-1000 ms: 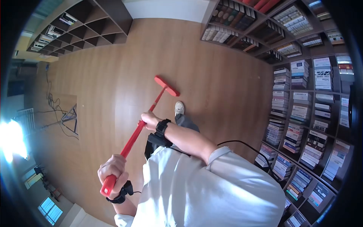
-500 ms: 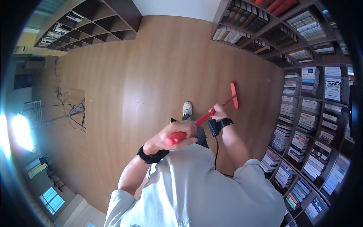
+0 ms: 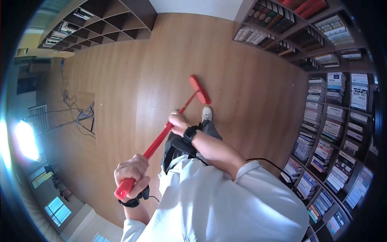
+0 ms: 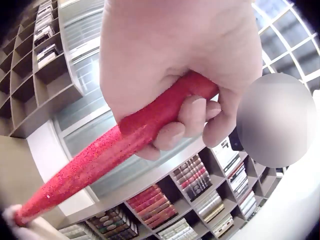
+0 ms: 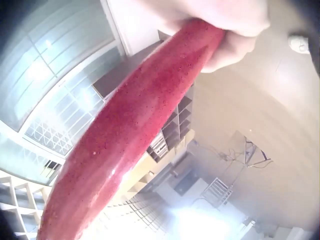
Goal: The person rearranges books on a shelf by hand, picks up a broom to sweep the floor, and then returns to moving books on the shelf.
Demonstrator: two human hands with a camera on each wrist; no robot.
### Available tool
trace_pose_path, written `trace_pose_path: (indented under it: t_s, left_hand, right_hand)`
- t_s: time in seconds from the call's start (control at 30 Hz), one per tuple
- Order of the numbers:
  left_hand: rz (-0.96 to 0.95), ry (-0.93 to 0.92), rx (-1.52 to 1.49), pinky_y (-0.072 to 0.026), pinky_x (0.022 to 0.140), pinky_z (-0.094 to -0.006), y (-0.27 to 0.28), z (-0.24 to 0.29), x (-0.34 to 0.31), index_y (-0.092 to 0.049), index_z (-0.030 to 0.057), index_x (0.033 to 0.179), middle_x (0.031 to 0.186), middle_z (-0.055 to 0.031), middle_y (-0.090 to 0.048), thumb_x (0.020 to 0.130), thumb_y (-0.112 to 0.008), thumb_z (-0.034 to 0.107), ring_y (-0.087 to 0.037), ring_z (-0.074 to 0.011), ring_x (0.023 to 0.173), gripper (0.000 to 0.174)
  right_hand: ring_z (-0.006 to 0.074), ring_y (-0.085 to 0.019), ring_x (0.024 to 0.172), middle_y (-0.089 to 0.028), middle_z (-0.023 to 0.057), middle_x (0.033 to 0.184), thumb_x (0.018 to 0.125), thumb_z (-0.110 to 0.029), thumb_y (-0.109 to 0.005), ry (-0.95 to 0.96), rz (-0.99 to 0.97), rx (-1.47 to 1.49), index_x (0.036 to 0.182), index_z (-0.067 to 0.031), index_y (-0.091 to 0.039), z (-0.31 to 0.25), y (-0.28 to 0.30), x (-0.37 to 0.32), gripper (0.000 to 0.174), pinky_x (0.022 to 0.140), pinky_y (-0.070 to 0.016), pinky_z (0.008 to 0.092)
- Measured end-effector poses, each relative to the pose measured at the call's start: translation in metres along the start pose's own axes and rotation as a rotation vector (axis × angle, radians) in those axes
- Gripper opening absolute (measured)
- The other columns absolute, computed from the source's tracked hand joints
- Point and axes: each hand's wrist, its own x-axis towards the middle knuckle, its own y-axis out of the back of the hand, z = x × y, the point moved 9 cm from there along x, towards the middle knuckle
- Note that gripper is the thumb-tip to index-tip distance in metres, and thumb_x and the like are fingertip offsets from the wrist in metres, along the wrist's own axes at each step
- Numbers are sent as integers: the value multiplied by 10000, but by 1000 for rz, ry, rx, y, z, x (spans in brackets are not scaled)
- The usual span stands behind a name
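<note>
A red pole (image 3: pixel 155 146) with an oblong red crosswise head (image 3: pixel 200 89), shaped like a floor mop or broom, runs diagonally ahead of me. My left hand (image 3: pixel 131 173) wraps round its thick upper end, with the butt poking out below. In the left wrist view, curled fingers and thumb of the left hand (image 4: pixel 180 60) enclose the red handle (image 4: pixel 95 157). Farther down, my right hand (image 3: pixel 177 123) grips the shaft where the thick part ends. The right wrist view has this hand (image 5: pixel 230 20) closed round the red handle (image 5: pixel 130 120). The head lies over the floor, just ahead of a shoe.
Wood floor (image 3: pixel 161 72) spreads around the white shoe (image 3: pixel 207 113). Bookshelves full of books (image 3: pixel 326 129) line the right side, and another shelf unit (image 3: pixel 109 24) stands at upper left. A lamp stand (image 3: pixel 86 119), loose cables (image 3: pixel 69 99) and a bright lamp (image 3: pixel 27 140) are at left.
The pole's head swung right, then came back left to the front of the shoe. My left hand moved inward and then out to the left again. Both hands kept their grip.
</note>
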Motion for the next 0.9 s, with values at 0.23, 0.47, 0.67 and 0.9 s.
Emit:
trace_pose_path:
  t_s: [0.23, 0.47, 0.67, 0.9]
  left_hand:
    - [-135, -162, 1, -418, 565, -357, 50, 44, -22, -455, 64, 521, 503, -48, -492, 531, -693, -57, -488, -232, 458, 267]
    - [-696, -118, -141, -392, 593, -396, 66, 0, -7, -439, 66, 537, 548, -65, -495, 679, -691, -35, -498, -276, 540, 306]
    - [-822, -44, -288, -401, 650, -384, 24, -104, -3, -407, 41, 606, 632, -80, -478, 739, -651, -51, -488, -273, 647, 293]
    - [-731, 195, -319, -370, 596, -358, 66, -119, -9, -390, 24, 589, 642, -80, -488, 738, -621, -103, -474, -247, 630, 303]
  right_hand:
    - [258, -500, 654, -439, 140, 774, 806, 80, -389, -144, -29, 107, 868, 25, -392, 42, -84, -7, 83, 589, -499, 432]
    - [184, -506, 590, -470, 47, 628, 863, -50, -526, 163, 108, 143, 771, -80, -456, -7, -23, -30, 119, 608, -445, 334]
    - [238, -545, 630, -504, 85, 723, 853, -28, -517, 226, 411, 544, 888, -33, -476, 9, 137, -40, 54, 585, -507, 378]
    - [244, -613, 669, -568, 117, 756, 847, -89, -553, -83, 217, 212, 844, -19, -498, 103, 120, -15, 89, 591, -552, 352]
